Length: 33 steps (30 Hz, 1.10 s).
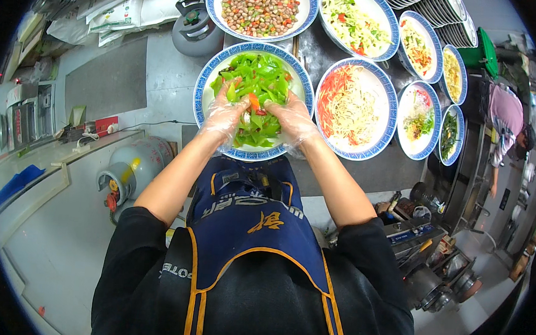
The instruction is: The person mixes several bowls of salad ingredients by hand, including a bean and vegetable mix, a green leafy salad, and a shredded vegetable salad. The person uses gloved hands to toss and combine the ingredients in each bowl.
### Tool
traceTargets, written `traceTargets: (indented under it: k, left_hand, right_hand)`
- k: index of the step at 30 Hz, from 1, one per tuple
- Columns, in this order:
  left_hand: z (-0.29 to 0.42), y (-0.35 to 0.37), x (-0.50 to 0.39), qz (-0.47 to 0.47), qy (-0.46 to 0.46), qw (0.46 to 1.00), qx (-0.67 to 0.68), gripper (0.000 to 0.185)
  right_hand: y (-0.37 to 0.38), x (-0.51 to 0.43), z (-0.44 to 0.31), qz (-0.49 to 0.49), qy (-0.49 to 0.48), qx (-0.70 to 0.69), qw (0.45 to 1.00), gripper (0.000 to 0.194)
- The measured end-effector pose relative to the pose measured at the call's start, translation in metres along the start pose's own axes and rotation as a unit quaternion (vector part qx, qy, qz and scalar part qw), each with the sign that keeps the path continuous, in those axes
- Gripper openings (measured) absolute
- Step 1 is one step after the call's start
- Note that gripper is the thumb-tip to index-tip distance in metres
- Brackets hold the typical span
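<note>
Both my hands wear clear plastic gloves and reach into a large blue-rimmed bowl (pixel 306 84) of sliced green vegetable (pixel 260 75) with bits of red and orange. My left hand (pixel 223 112) is at the bowl's left side, its fingers sunk in the green slices. From the right side my right hand (pixel 292 116) dips into the same slices, thumb towards the middle. The fingertips of both hands are partly hidden by the food. An orange piece (pixel 253 101) lies between the two thumbs.
Beyond this bowl stands a bowl of beans (pixel 260 8). To the right are a bowl of shredded vegetables (pixel 352 106), more filled bowls and stacked plates (pixel 443 17). Gas cylinders (pixel 132 159) stand at the left. Another person (pixel 506 110) is at a counter far right.
</note>
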<state>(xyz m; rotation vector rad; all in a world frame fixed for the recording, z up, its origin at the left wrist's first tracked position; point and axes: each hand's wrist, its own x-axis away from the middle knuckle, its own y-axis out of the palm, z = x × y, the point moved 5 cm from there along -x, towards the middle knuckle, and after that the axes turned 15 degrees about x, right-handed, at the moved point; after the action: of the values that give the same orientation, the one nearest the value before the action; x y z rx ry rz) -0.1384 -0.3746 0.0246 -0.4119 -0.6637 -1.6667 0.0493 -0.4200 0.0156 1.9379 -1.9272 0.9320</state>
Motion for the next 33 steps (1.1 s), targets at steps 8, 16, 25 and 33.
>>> traceTargets:
  k: [8,16,25,33]
  left_hand:
    - [0.013,-0.002,-0.003,-0.034,0.073,0.987,-0.137,0.074]
    - [0.005,-0.008,0.004,-0.008,-0.092,0.996,0.007,0.074]
    - [-0.024,0.006,-0.094,-0.022,-0.236,0.931,0.276,0.066]
    - [0.000,-0.008,-0.020,-0.145,0.009,0.977,-0.156,0.072]
  right_hand:
    - [-0.020,0.020,-0.044,0.048,-0.086,0.231,0.968,0.050]
    - [-0.040,-0.014,-0.047,-0.051,-0.019,0.316,0.947,0.082]
    - [0.032,-0.100,-0.021,-0.164,0.138,-0.125,0.969,0.066]
    - [-0.014,-0.019,-0.039,-0.186,-0.061,0.016,0.981,0.072]
